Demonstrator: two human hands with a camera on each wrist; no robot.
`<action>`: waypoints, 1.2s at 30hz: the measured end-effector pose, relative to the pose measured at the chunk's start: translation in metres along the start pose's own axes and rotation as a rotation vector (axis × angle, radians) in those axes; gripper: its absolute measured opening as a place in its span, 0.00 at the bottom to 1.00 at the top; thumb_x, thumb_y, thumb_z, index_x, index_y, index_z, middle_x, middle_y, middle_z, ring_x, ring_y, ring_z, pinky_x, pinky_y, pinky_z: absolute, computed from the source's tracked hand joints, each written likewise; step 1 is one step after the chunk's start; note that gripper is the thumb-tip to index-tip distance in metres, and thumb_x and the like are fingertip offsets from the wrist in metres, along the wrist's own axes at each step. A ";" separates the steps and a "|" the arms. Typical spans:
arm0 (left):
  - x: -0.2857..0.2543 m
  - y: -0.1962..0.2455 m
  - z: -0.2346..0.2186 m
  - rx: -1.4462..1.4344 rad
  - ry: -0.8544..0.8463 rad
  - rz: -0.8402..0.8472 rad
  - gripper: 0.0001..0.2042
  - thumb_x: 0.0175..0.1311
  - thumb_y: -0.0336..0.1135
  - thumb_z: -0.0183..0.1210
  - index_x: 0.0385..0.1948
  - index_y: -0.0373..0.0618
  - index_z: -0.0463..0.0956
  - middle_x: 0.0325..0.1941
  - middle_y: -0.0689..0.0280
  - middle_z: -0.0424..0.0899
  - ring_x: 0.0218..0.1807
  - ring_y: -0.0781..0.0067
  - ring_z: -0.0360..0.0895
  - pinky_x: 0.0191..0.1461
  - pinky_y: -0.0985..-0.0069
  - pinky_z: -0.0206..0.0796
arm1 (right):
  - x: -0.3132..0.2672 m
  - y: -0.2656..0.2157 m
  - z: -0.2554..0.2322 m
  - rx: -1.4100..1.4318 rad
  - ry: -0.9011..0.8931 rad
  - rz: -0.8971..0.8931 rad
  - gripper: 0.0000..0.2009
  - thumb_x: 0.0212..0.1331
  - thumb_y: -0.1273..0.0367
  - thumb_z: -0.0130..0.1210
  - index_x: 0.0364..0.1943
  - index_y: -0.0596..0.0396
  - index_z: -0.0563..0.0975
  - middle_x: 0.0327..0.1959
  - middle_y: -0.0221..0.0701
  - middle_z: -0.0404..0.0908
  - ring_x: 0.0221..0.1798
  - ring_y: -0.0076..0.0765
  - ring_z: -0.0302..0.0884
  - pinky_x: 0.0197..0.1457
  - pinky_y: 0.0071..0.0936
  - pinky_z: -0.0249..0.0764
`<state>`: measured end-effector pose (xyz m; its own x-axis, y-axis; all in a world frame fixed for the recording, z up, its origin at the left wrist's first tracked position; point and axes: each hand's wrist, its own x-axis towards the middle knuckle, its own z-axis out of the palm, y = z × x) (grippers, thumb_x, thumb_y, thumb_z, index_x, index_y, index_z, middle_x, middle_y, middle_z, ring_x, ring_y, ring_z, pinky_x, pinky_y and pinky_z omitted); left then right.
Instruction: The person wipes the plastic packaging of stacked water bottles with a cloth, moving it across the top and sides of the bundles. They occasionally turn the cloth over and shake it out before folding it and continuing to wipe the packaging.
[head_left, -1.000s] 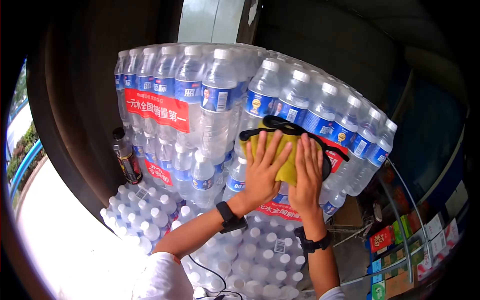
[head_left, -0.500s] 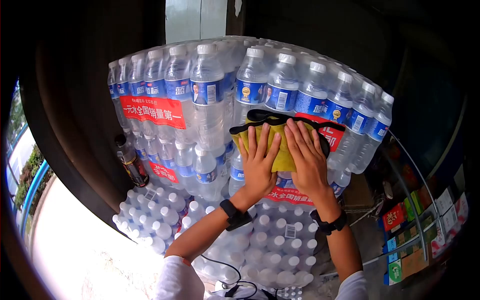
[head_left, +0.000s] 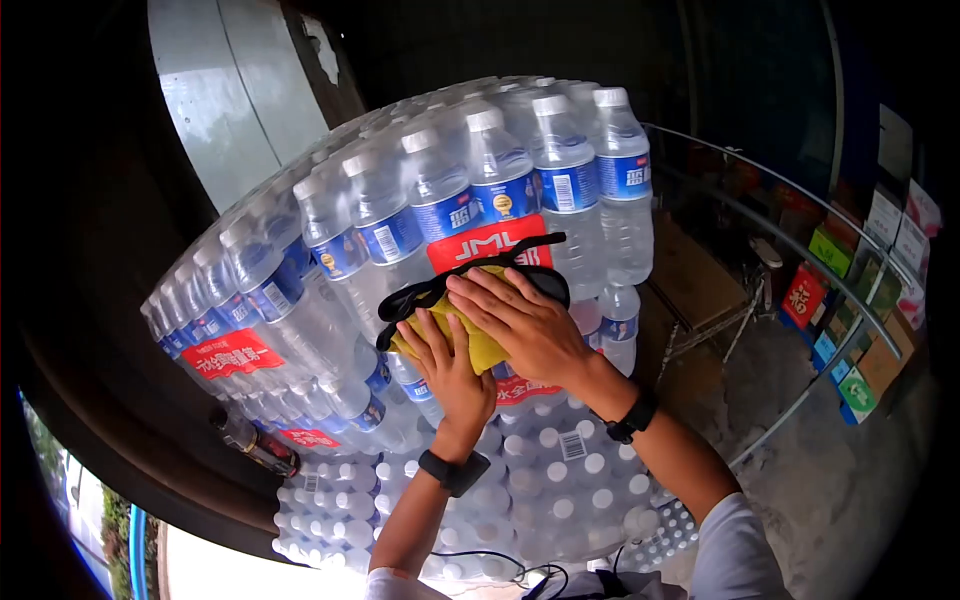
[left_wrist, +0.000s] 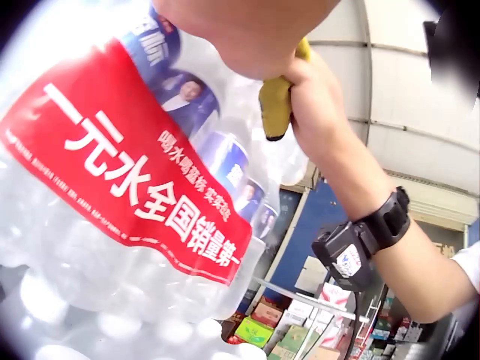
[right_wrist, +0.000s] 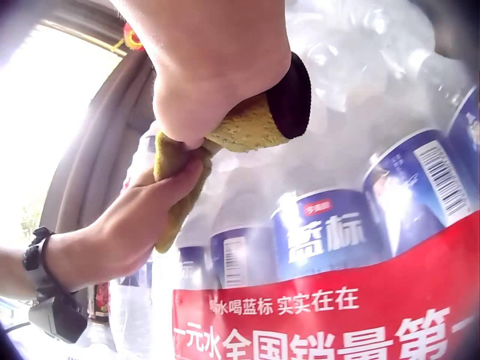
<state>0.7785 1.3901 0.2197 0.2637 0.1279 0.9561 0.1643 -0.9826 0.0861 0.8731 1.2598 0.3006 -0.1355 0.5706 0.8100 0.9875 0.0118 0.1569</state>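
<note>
A yellow cloth with black edging lies against the side of shrink-wrapped water bottles, just under a red label. My left hand presses its lower left part with fingers extended. Higher and to the right, my right hand lies flat on the cloth, its fingers pointing up-left. The left wrist view has the cloth hanging beside the right hand. In the right wrist view, cloth shows under the near palm, and the left hand touches its other part.
More bottle packs sit below the upper ones. A dark-capped bottle lies tilted at the left. Metal rails curve along the right, with colourful boxes behind. A black cable runs near the bottom.
The head view has turned, and more of the pack's right-hand side shows. Both hands and the cloth now lie under the JML label; the right hand now slants up-left, higher than the left.
</note>
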 end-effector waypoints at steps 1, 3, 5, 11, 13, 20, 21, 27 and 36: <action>0.018 0.001 -0.012 0.046 -0.117 0.069 0.35 0.60 0.30 0.55 0.74 0.48 0.61 0.81 0.47 0.50 0.82 0.30 0.36 0.79 0.36 0.26 | 0.000 0.003 -0.007 -0.017 0.060 0.053 0.28 0.64 0.72 0.47 0.71 0.56 0.67 0.77 0.33 0.62 0.80 0.38 0.56 0.82 0.44 0.48; 0.078 0.006 -0.038 0.060 -0.174 0.165 0.36 0.55 0.27 0.55 0.73 0.51 0.64 0.81 0.53 0.53 0.83 0.39 0.39 0.80 0.40 0.26 | 0.018 0.011 -0.023 -0.035 0.155 0.110 0.28 0.63 0.73 0.47 0.70 0.58 0.67 0.77 0.36 0.62 0.80 0.40 0.55 0.81 0.45 0.47; 0.118 -0.001 -0.052 0.025 -0.119 0.173 0.37 0.55 0.27 0.54 0.74 0.53 0.63 0.82 0.57 0.54 0.83 0.43 0.41 0.81 0.43 0.26 | 0.056 0.003 -0.016 0.025 0.377 0.136 0.29 0.61 0.72 0.49 0.69 0.65 0.65 0.76 0.45 0.61 0.79 0.51 0.55 0.81 0.51 0.45; 0.046 -0.045 -0.026 -0.096 0.153 -0.122 0.37 0.74 0.51 0.48 0.78 0.43 0.46 0.83 0.47 0.43 0.83 0.41 0.35 0.81 0.46 0.26 | 0.071 -0.035 0.073 0.248 0.285 -0.040 0.28 0.66 0.70 0.47 0.72 0.55 0.65 0.77 0.36 0.61 0.80 0.40 0.56 0.82 0.44 0.48; -0.004 -0.037 -0.021 -0.102 0.091 -0.169 0.39 0.75 0.55 0.46 0.78 0.42 0.43 0.83 0.45 0.38 0.83 0.37 0.30 0.81 0.44 0.26 | 0.039 -0.037 0.081 0.264 0.167 -0.063 0.26 0.66 0.70 0.47 0.71 0.53 0.67 0.77 0.33 0.62 0.80 0.37 0.56 0.83 0.41 0.50; 0.066 0.033 -0.019 0.054 -0.135 0.099 0.34 0.63 0.31 0.51 0.75 0.46 0.58 0.82 0.49 0.48 0.83 0.37 0.33 0.81 0.43 0.25 | 0.006 0.020 -0.028 -0.010 0.198 0.068 0.26 0.65 0.72 0.47 0.70 0.60 0.67 0.75 0.40 0.64 0.79 0.44 0.58 0.81 0.48 0.49; 0.090 0.041 -0.020 0.024 -0.116 0.090 0.35 0.62 0.30 0.52 0.76 0.47 0.58 0.83 0.51 0.48 0.83 0.38 0.34 0.81 0.43 0.25 | 0.018 0.023 -0.043 0.006 0.228 0.106 0.27 0.65 0.72 0.47 0.70 0.61 0.67 0.75 0.42 0.65 0.79 0.48 0.57 0.81 0.49 0.48; 0.061 -0.005 -0.025 0.030 -0.011 0.011 0.35 0.71 0.39 0.54 0.77 0.39 0.51 0.82 0.49 0.48 0.83 0.41 0.37 0.82 0.50 0.29 | 0.045 0.004 0.010 0.126 0.369 0.060 0.25 0.66 0.68 0.46 0.68 0.60 0.69 0.75 0.39 0.65 0.78 0.44 0.59 0.82 0.46 0.47; -0.065 -0.025 -0.030 0.047 -0.163 -0.251 0.41 0.73 0.45 0.55 0.78 0.38 0.40 0.83 0.48 0.38 0.84 0.45 0.31 0.83 0.53 0.27 | -0.027 -0.055 0.116 0.353 0.092 0.046 0.25 0.70 0.67 0.43 0.71 0.50 0.67 0.79 0.27 0.58 0.81 0.31 0.52 0.84 0.39 0.47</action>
<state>0.7287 1.4024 0.1635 0.3577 0.3894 0.8488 0.2861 -0.9109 0.2974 0.8314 1.3390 0.2040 -0.0809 0.5009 0.8617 0.9574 0.2794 -0.0725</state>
